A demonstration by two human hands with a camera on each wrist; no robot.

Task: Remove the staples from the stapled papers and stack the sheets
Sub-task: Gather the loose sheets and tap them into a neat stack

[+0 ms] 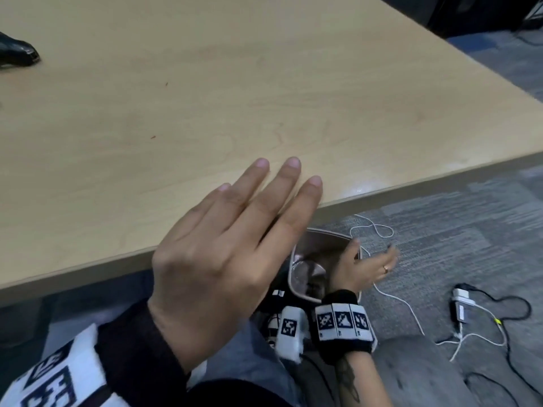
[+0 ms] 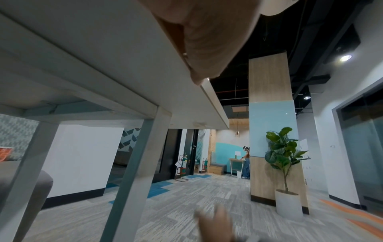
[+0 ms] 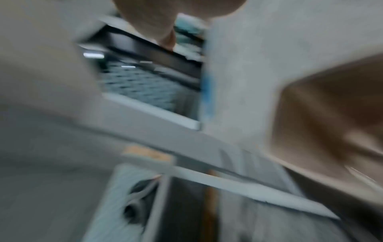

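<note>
No papers or staples show clearly in any view. My left hand [image 1: 264, 195] lies palm down with straight fingers over the front edge of the wooden table [image 1: 264, 83]. In the left wrist view a fingertip [image 2: 207, 41] sits against that edge. My right hand [image 1: 367, 265] is below the table, blurred, with its fingers spread over a beige bin [image 1: 323, 230] on the floor, holding nothing. It also shows in the left wrist view as a blurred right hand [image 2: 215, 222]. The right wrist view is smeared and shows the bin [image 3: 331, 114] at the right.
A black object [image 1: 17, 51] lies on the table at the far left. White and black cables [image 1: 382, 292] and an adapter [image 1: 464, 306] lie on the carpet right of the bin. Table legs [image 2: 132, 180] stand under the top. A potted plant [image 2: 288, 204] stands further off.
</note>
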